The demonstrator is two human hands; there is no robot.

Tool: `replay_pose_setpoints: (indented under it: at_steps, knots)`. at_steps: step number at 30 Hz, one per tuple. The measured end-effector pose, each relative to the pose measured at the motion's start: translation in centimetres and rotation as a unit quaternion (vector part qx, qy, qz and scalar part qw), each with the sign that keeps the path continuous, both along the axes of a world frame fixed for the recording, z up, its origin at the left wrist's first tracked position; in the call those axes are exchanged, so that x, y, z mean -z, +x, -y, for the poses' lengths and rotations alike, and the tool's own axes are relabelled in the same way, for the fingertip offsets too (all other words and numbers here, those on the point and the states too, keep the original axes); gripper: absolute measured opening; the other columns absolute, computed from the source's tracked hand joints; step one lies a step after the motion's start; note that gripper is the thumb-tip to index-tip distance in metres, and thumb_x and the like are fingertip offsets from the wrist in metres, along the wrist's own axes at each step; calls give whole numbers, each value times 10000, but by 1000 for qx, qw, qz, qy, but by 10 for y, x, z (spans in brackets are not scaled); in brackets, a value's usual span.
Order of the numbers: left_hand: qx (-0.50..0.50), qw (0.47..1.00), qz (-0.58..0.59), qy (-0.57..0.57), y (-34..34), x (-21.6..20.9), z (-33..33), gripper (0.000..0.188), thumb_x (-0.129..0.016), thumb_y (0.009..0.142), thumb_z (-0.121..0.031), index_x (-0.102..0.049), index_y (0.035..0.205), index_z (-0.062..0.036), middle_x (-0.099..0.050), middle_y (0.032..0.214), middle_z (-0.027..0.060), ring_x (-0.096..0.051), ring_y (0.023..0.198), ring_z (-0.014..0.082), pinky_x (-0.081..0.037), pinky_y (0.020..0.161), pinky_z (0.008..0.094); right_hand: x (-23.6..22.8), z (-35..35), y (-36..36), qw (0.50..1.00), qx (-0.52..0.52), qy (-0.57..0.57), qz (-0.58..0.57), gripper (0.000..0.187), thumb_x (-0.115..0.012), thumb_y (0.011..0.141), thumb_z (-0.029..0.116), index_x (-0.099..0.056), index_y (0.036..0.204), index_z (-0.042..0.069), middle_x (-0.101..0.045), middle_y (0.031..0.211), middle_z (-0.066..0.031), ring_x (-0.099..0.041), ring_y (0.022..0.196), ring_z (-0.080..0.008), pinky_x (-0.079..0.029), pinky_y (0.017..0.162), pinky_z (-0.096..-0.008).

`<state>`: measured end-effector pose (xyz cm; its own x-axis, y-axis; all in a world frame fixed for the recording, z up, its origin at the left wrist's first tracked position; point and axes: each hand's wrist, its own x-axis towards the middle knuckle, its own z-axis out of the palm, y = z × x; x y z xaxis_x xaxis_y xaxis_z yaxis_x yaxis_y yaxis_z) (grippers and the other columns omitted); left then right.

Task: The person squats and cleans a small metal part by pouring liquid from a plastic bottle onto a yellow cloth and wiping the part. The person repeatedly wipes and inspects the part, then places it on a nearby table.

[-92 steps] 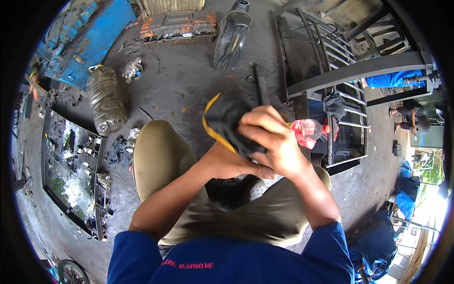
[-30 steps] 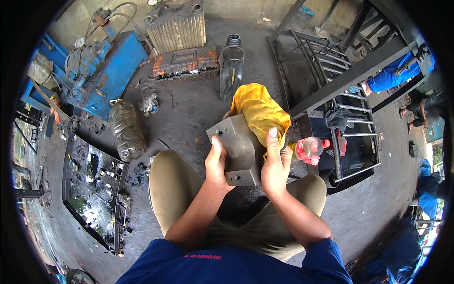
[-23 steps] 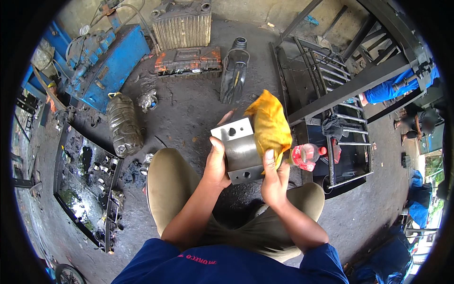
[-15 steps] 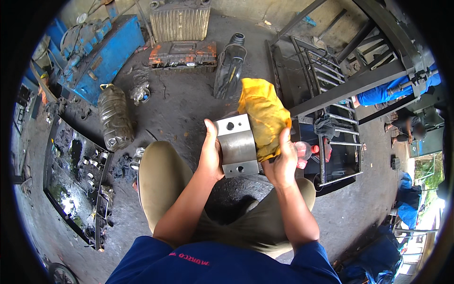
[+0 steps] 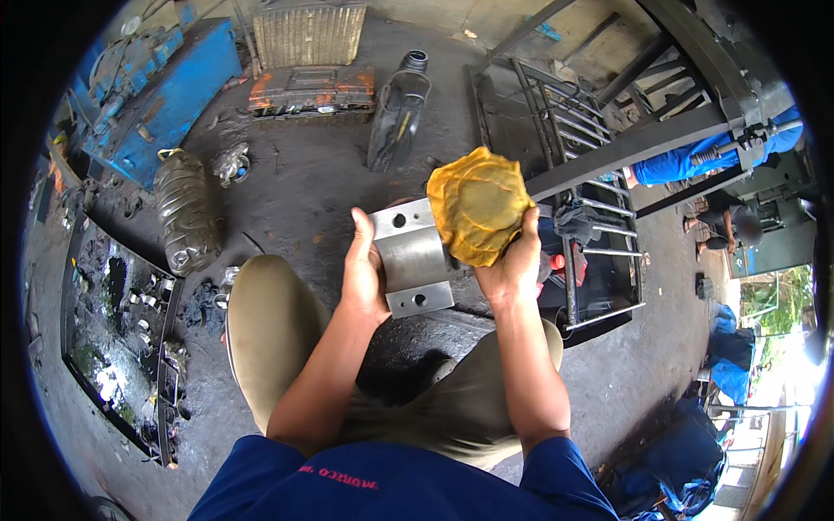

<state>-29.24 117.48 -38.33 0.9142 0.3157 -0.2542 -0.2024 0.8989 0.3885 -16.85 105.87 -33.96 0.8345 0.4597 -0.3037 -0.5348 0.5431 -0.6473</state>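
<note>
My left hand grips a grey metal bearing block by its left side, thumb along the edge. The block has a smooth, curved hollow across its middle and a flat, drilled face at each end. In my right hand is a crumpled yellow cloth, bunched into a rounded pad with a darker, dirty middle. The cloth sits just right of the block, overlapping its upper right corner; whether they touch, I cannot tell. My right fingers are mostly hidden under the cloth.
An oily tray with metal parts lies left, near a dark plastic bottle. Ahead are an orange-black toolbox, a cut black container and a blue machine. A metal frame stands right; a person crouches beyond.
The cloth has turned in my right hand from a long, upright drape to a rounded pad facing up. The block has tilted slightly, and the whole view has shifted.
</note>
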Motion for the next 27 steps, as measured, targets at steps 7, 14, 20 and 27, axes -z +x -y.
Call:
replay_pose_setpoints:
  at_steps: [7, 14, 20, 27]
  knots:
    - [-3, 1000, 15, 8, -1, 9, 8, 739, -373, 1010, -681, -509, 1424, -85, -626, 1333, 129, -630, 1204, 259, -519, 1019, 438, 7, 6, -62, 780, -52, -380, 494, 388, -523, 1073, 284, -609, 1025, -91, -608, 771, -152, -528, 761, -169, -468, 709, -389]
    - [-4, 998, -35, -53, 0, 3, -8, 789, -414, 973, -737, -564, 1369, -71, -634, 1304, 140, -624, 1195, 283, -501, 1020, 466, 13, 8, -62, 798, -118, -391, 443, 342, -520, 1073, 264, -658, 1130, -43, -701, 939, -177, -666, 840, -222, -508, 800, -353]
    - [-42, 998, -40, 3, 0, -1, -10, 741, -415, 998, -691, -561, 1359, -60, -638, 1301, 137, -636, 1177, 266, -523, 994, 441, 12, -17, -41, 826, -122, -338, 435, 360, -546, 1054, 237, -660, 1160, -87, -727, 1022, -87, -607, 898, -125, -496, 827, -305]
    - [-23, 998, -34, 48, -1, 1, -6, 725, -425, 1008, -669, -570, 1348, -45, -670, 1247, 126, -684, 1086, 247, -548, 963, 420, 0, -10, -41, 789, -135, -406, 440, 305, -534, 1064, 233, -672, 1096, -37, -645, 781, -63, -547, 753, -83, -488, 674, -328]
